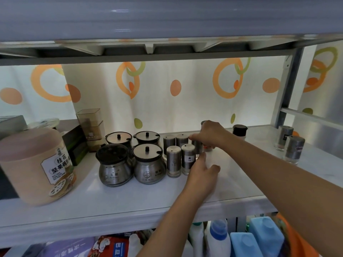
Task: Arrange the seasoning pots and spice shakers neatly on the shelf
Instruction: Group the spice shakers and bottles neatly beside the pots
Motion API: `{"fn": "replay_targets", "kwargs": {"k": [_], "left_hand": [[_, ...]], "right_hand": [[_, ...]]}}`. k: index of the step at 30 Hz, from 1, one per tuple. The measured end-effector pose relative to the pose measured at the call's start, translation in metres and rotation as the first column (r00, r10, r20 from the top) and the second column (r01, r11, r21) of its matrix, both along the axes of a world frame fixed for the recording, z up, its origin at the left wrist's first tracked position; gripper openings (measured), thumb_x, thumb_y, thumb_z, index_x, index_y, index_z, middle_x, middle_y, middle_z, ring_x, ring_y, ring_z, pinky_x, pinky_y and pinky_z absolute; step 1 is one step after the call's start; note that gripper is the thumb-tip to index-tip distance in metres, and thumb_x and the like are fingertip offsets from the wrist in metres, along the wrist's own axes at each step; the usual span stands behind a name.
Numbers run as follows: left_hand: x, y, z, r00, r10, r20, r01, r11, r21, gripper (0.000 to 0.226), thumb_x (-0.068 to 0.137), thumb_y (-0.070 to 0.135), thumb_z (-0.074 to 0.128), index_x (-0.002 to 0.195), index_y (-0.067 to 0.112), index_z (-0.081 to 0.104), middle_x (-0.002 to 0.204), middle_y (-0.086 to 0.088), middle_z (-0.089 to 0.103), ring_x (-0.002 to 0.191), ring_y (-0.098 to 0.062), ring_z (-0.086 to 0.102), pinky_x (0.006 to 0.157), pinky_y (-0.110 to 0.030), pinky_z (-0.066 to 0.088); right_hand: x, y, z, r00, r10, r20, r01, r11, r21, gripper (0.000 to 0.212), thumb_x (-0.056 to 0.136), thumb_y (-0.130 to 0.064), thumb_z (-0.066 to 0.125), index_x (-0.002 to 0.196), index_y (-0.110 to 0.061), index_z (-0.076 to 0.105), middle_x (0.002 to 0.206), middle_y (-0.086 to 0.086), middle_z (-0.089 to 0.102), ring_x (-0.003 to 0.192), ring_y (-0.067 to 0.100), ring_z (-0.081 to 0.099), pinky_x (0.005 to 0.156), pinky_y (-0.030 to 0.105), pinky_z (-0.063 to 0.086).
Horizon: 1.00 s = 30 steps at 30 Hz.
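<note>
Fingers (194,136) of our right hand (211,133) pinch a steel shaker (197,147) in the back row; our left hand (201,176) sits below with fingers loosely spread, its grip hidden, can't tell. White shelf (130,204) carries a big beige jar (35,164) far left, four seasoning pots (149,164) in a two-by-two block, then four shakers (188,160) touching beside them. Two more shakers (295,149) stand well apart on the right.

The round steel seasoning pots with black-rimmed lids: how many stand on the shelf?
4, in a square block left of the shakers: back left, back right, front left, front right. None seems hidden.
</note>
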<state>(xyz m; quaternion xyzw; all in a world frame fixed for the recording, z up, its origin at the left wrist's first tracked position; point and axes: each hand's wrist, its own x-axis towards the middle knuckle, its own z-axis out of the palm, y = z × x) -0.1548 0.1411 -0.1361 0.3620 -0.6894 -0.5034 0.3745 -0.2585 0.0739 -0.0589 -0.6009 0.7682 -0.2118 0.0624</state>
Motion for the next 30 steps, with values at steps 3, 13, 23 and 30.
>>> {"fn": "replay_targets", "kwargs": {"k": [3,13,23,30], "left_hand": [[0.001,0.001,0.002,1.0,-0.013,0.0,0.013,1.0,-0.005,0.043,0.09,0.006,0.048,0.132,0.02,0.049,0.119,0.008,0.059,0.106,-0.005,0.055,0.08,-0.014,0.041],[0.0,0.001,0.0,0.998,-0.005,0.059,0.008,0.999,-0.052,0.051,0.088,0.013,0.047,0.138,0.021,0.043,0.131,0.003,0.052,0.116,-0.013,0.051,0.084,-0.023,0.04],[-0.004,0.017,0.005,0.994,0.013,-0.108,-0.016,0.999,-0.028,0.047,0.089,-0.006,0.047,0.126,0.023,0.055,0.122,0.01,0.056,0.117,-0.005,0.051,0.094,-0.017,0.04],[-0.049,0.059,0.013,0.982,-0.123,-0.142,0.119,0.992,-0.034,0.042,0.09,-0.005,0.047,0.117,0.024,0.061,0.118,0.011,0.064,0.11,0.004,0.057,0.084,-0.004,0.044]], "right_hand": [[-0.003,0.0,0.0,0.994,-0.003,0.112,-0.004,0.998,0.062,0.041,0.08,-0.044,0.068,0.085,-0.005,0.058,0.079,0.011,0.067,0.061,0.021,0.061,0.061,0.029,0.051],[-0.007,0.01,-0.016,0.968,0.03,0.248,-0.046,0.997,0.06,0.023,0.075,-0.02,0.069,0.083,0.002,0.071,0.064,0.01,0.065,0.051,0.02,0.054,0.05,0.027,0.045],[-0.016,0.059,-0.022,0.972,0.058,0.227,-0.034,0.993,-0.11,0.028,0.083,-0.031,0.069,0.097,-0.007,0.067,0.084,0.01,0.071,0.065,0.017,0.063,0.065,0.034,0.054],[-0.07,0.135,-0.018,0.959,0.054,0.277,-0.003,0.984,-0.18,0.021,0.093,-0.032,0.061,0.084,-0.015,0.069,0.067,0.001,0.068,0.053,0.011,0.059,0.055,0.023,0.048]]}}
